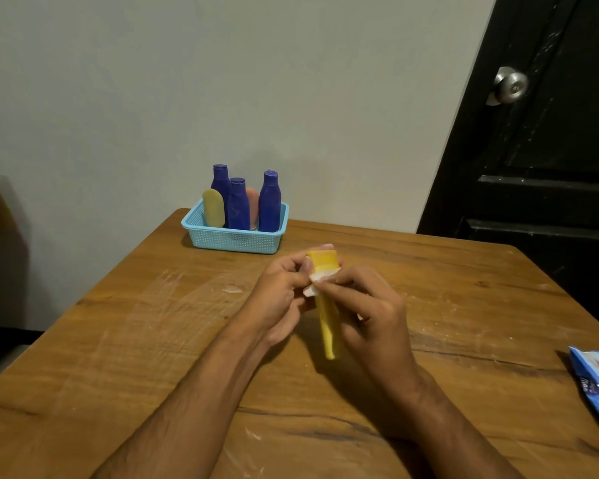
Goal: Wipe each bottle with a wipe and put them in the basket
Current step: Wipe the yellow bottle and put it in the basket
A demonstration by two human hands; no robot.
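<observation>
Tube: yellow tube [326, 323] held above the table [118, 340], cap end away from the person.
Left hand [277, 299]: fingers curled around the tube near the cap.
Right hand [370, 312]: pinches the white wipe [313, 283] against the tube.
Handling: likely light, soft-walled, slippery when damp; hold near the stiffer cap.
Basket [234, 238]: five bottles inside.

Basket [234, 242] holds bottles [237, 205] at the table's [118, 340] far edge.

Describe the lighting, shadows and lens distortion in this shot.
Head view: dim, warm light; the bottles in the basket throw soft shadows on the wall behind; the door leans from wide-angle distortion, its knob catching a glint; the hands and yellow tube look slightly soft.
</observation>
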